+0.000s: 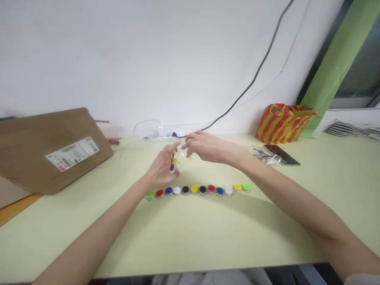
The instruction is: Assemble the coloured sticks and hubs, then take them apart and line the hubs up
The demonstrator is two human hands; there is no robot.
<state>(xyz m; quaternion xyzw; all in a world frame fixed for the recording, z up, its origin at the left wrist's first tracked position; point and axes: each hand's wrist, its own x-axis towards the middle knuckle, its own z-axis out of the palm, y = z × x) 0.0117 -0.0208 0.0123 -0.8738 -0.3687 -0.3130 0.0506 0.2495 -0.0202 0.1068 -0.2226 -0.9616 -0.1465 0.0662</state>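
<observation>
A row of several small round pots with coloured lids (194, 189) runs across the pale green table, with a light green lid at each end. Behind the row's left half, my left hand (164, 166) is closed around a small clear container with yellow and black parts, partly hidden by the fingers. My right hand (199, 145) is beside it, its fingers curled down at a clear, thin plastic item (183, 149) whose outline is hard to make out.
On the left lies a large cardboard box (59, 146) with a label. A power strip (162, 137) sits by the wall. At the right are a red and yellow striped bag (277, 124), a dark tablet (280, 154) and small plastic packets (267, 158).
</observation>
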